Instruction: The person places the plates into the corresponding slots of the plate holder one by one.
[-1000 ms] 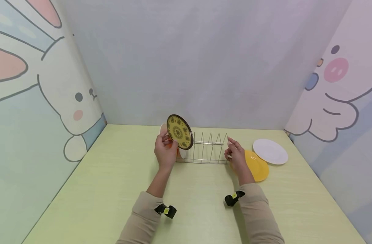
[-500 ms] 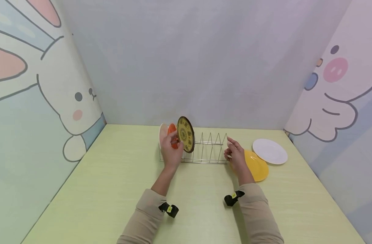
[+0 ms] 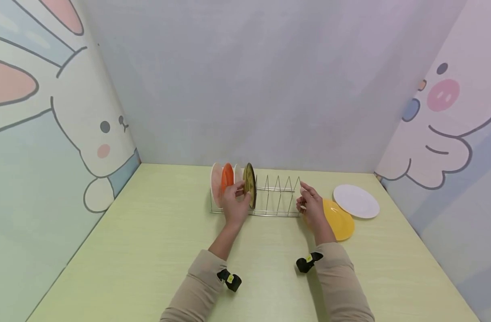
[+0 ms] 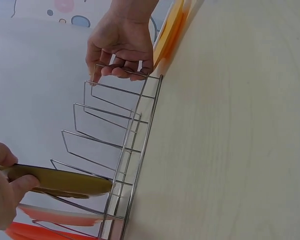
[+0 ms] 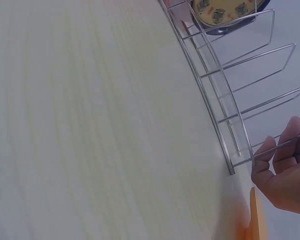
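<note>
My left hand (image 3: 236, 208) pinches a yellow-brown patterned plate (image 3: 250, 183) with a dark rim, thumb on one face and fingers behind. The plate stands nearly upright between the wires of a metal dish rack (image 3: 275, 216); its lower edge reaches down near the bottom rails in the left wrist view. To its left in the rack stand a pale pink plate (image 3: 215, 181), an orange plate (image 3: 227, 173) and a white plate (image 3: 238, 172), partly hidden by the hand. My right hand (image 3: 312, 206) holds the end wire of the rack at its right side, fingers curled there.
A yellow plate (image 3: 339, 222) lies on the table just right of the rack, partly behind the right hand. Beyond it, a white plate (image 3: 356, 201) lies close against its edge. A grey wall (image 3: 245, 89) rises behind the table (image 3: 148, 250).
My left hand has moved right and lowered the patterned plate, turning it from a slant to nearly upright between the rack wires. The right hand has stayed at the rack's end.
</note>
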Demonstrator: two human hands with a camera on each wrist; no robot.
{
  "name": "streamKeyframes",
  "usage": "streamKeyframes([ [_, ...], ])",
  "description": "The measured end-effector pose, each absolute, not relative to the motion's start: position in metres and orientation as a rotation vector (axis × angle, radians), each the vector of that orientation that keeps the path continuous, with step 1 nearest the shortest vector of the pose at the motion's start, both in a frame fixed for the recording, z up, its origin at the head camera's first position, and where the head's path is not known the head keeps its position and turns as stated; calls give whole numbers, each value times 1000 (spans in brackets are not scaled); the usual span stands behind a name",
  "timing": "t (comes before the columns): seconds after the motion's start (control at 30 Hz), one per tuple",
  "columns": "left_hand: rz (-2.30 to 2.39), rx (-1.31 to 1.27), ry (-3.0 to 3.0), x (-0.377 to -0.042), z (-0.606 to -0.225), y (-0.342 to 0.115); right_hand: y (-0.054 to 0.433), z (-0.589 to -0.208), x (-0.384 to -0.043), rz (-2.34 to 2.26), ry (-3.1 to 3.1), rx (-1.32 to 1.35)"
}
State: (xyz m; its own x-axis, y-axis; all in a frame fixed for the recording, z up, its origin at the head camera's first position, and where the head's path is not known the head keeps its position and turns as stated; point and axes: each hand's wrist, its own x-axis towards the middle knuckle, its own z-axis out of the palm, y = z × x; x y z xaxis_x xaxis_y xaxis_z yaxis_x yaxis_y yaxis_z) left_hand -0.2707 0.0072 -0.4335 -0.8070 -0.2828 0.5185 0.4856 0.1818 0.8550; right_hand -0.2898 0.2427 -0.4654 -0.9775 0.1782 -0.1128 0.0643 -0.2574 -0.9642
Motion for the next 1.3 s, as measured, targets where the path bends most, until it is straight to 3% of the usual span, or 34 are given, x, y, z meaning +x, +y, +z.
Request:
streamKeyframes([
  [0.47,-1579,-9,-2108,-275,-429,9,243,-465,-290,2427,-1871,-316],
  [0.83,-1502,-43,-2182,-276,-430,10,247,-466,-289,2426,-1874,-276],
  [1.3,-1663,-99,-2149,-241,-428,-25,246,-442,-262,1918,-2288,-253],
])
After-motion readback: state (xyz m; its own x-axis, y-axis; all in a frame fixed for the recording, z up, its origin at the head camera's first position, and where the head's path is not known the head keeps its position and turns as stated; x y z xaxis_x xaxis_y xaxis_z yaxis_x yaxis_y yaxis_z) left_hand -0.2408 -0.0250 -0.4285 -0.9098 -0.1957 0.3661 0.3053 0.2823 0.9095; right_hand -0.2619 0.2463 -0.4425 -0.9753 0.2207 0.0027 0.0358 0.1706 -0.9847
